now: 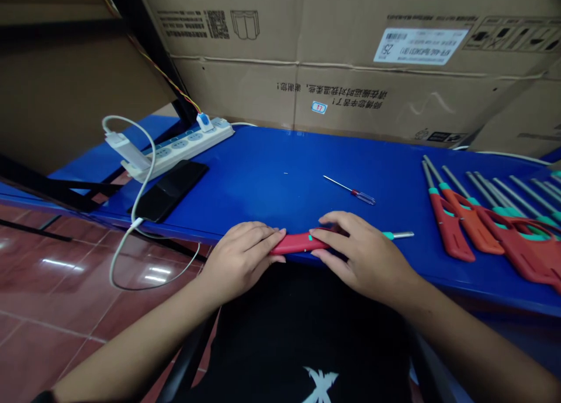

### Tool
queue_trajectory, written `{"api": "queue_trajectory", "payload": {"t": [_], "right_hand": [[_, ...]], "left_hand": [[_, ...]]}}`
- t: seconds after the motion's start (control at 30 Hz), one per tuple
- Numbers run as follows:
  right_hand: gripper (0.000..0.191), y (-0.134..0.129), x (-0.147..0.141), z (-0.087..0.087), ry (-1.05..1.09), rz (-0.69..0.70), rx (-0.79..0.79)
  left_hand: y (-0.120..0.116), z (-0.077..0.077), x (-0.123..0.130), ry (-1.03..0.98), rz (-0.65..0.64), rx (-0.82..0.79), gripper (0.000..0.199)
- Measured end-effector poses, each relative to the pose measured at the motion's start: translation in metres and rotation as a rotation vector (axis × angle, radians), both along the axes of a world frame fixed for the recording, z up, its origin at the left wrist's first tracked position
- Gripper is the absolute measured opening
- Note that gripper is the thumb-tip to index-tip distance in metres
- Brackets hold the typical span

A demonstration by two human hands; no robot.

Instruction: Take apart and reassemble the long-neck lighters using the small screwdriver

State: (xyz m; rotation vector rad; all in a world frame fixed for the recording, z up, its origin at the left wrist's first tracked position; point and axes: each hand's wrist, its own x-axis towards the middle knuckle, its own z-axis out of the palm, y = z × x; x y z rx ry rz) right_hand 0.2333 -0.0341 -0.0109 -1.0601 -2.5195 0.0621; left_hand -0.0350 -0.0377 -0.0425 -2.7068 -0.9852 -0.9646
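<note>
Power strip [193, 141]: white, well left of the screwdriver [363, 197] and a little farther back; a white charger [127, 152] at its near end hides part of it.
Phone [170, 190]: dark-faced, left of the screwdriver, beside the strip; a white cable [117, 257] reaches its near end.
Left hand [241, 254]: nearer the person than the screwdriver, to its left; grasping one end of a red lighter [291, 243], that end hidden under the fingers.
Red lighter: at the blue table's [263, 157] front edge, on the person's side of the screwdriver; small green mark visible. Resting on the edge or held above it: cannot tell.
Right hand [362, 251]: directly on the near side of the screwdriver; curled around the lighter's middle, covering it; the metal tube emerges beyond.
Screwdriver: clear handle, red collar, shaft angled back-left.
Lighters [451, 228]: right of the screwdriver, overlapping, cut off by the view's edge; count not readable.
</note>
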Motion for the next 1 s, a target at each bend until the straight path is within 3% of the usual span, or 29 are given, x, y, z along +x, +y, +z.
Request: {"api": "queue_trajectory", "payload": {"t": [0.13,0.27,0.47,0.67,0.9,1.0], "right_hand": [[0.028,0.002,-0.003,0.002,-0.018,0.055,0.031],[0.028,0.006,-0.001,0.002,-0.001,0.017,0.031],[0.026,0.017,0.002,0.003,0.111,0.049,-0.014],[0.021,0.012,0.002,0.001,0.054,0.014,0.101],[0.039,0.017,0.002,-0.001,0.071,-0.027,0.114],[0.035,0.024,0.002,-0.001,0.092,-0.017,0.097]], "left_hand": [[0.0,0.0,0.002,-0.067,-0.011,-0.056,0.036],[0.003,0.006,0.01,-0.118,0.006,-0.095,0.03],[0.011,0.019,0.023,-0.295,-0.113,-0.175,0.027],[0.015,0.022,0.029,-0.333,-0.144,-0.152,0.025],[0.028,0.034,0.033,-0.362,-0.02,-0.459,0.025],[0.033,0.036,0.035,-0.347,0.056,-0.581,0.026]]}}
